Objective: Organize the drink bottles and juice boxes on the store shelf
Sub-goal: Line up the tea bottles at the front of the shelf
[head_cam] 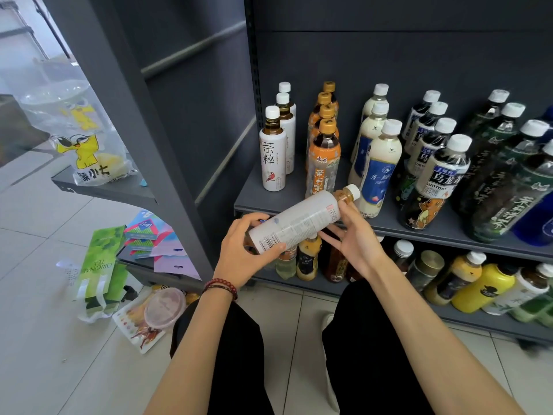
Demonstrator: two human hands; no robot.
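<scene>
A: Where is free room found on the upper shelf (299, 202)?

B: A bare strip is seen along its front edge, left of the white tea bottles (273, 148) and in front of them. A narrow gap is left between that row and the orange-capped bottles (323, 154).

A: And what is blocked?

B: The rest of the shelf is filled by tight rows: the milk tea bottles (377, 163), the oolong bottles (440, 163) and the green tea bottles (505, 181), set just beside one another. The left side is closed by the grey upright panel (185, 121). The lower shelf (478, 322) is crowded with bottles too, and the floor at the left is strewn with packets (143, 235).
</scene>
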